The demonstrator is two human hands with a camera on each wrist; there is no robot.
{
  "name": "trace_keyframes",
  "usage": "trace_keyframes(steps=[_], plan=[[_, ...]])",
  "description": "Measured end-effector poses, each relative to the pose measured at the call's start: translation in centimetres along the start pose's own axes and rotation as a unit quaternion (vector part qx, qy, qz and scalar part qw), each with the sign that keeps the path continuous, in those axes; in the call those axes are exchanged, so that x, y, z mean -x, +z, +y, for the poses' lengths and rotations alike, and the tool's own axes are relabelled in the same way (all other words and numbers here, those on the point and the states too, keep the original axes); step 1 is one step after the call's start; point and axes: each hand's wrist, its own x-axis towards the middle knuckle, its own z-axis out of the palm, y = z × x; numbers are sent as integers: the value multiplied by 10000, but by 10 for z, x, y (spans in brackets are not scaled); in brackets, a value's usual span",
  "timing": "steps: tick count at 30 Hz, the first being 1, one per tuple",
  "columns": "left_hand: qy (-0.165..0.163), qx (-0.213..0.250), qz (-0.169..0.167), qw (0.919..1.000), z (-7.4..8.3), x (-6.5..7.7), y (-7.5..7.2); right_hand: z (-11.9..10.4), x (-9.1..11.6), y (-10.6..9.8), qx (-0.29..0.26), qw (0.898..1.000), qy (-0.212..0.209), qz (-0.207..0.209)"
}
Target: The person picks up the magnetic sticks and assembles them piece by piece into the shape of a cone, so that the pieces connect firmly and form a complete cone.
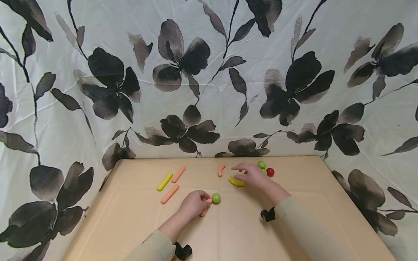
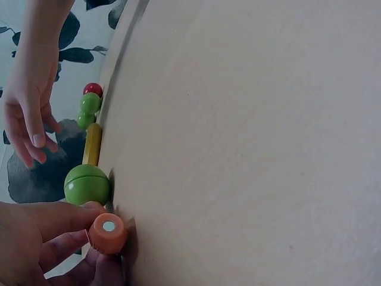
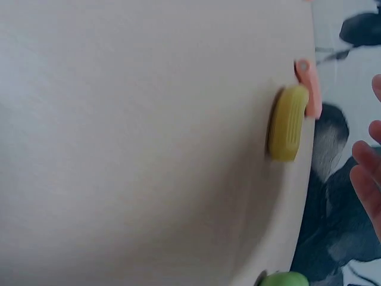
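Note:
My left hand (image 1: 193,203) pinches a salmon-orange stick (image 2: 109,235) between thumb and fingers, low over the table. A pale round dot marks the stick's end in the left wrist view. Right at those fingertips sits a green ball (image 1: 216,198) with a groove round it. My right hand (image 1: 254,175) hovers above the far part of the table, fingers spread and holding nothing. Below its fingers lies a ridged, curved yellow piece (image 1: 236,182), and a small curved salmon piece (image 1: 221,170) is just to the left. In the right wrist view, only some fingertips (image 3: 367,161) show.
Two salmon sticks (image 1: 170,194) and a yellow stick (image 1: 164,182) lie to the left on the tan table (image 1: 130,217). Beyond the right hand are green balls (image 1: 261,164) and a red ball (image 1: 270,172). A floral cloth (image 1: 209,79) hangs behind the table's far edge.

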Motion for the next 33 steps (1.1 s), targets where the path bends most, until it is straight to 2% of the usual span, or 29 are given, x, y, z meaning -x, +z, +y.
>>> trace_keyframes(steps=[6,14,21,28,33], plan=[[44,92,-3,9999,-2,2,3,10,-22,1,257,9992,188,-260],[63,288,-26,9996,-2,-1,3,-2,-46,10,572,9958,466,-543],[93,190,-23,9998,0,-2,3,-10,-60,18,665,9955,-191,-653],[114,157,15,9998,-2,-4,3,-16,-70,26,1019,9885,-708,-866],[81,90,65,9999,-4,-4,1,-19,-76,35,1663,9794,-831,-791]])
